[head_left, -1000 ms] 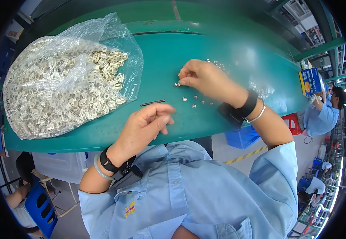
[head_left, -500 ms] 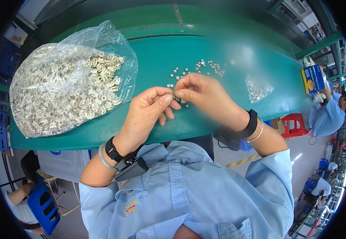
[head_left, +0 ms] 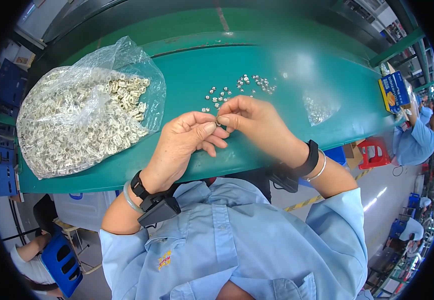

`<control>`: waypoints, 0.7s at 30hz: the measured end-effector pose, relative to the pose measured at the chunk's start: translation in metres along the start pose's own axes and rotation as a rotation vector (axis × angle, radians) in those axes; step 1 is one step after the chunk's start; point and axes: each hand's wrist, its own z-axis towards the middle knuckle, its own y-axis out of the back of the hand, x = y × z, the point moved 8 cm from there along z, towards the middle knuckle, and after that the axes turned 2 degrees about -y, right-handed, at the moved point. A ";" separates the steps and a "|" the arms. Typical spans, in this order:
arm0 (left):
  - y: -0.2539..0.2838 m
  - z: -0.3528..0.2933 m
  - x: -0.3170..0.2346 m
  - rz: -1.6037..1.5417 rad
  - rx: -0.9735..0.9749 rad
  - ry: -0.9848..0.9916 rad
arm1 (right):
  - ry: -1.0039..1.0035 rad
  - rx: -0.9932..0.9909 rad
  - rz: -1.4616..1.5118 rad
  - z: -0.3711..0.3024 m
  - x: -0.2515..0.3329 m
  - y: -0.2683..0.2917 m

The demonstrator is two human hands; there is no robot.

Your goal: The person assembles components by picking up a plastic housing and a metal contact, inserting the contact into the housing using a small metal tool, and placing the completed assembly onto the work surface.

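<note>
My left hand [head_left: 189, 137] and my right hand [head_left: 252, 122] meet over the green table, thumbs and forefingers pinched together. Between the fingertips is a small part [head_left: 218, 121], mostly covered, its kind too small to make out. Just beyond my hands lie several small shiny metal balls [head_left: 224, 92], spread loosely on the tabletop. A large clear plastic bag [head_left: 157, 90] at the left holds many cream-coloured plastic pieces [head_left: 77, 120] with round holes; its mouth faces the middle of the table.
A small clear bag of shiny parts [head_left: 319, 111] lies on the green table [head_left: 187, 65] to the right. Farther right stands a blue and yellow box [head_left: 394, 92]. A red stool [head_left: 374, 152] and a person in blue [head_left: 417, 142] are beyond the table's right end.
The view has shifted slightly, so the bag and the balls appear a little to the left. My hands stay pinched together at nearly the same spot.
</note>
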 end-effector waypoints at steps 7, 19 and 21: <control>0.006 0.004 0.003 0.056 -0.030 -0.057 | 0.036 -0.019 0.000 0.001 -0.005 -0.002; 0.013 0.014 0.005 0.146 -0.085 -0.049 | 0.044 -0.058 -0.087 -0.005 -0.004 0.010; 0.015 0.013 0.004 0.143 -0.092 -0.035 | 0.011 -0.115 -0.210 -0.010 -0.003 0.026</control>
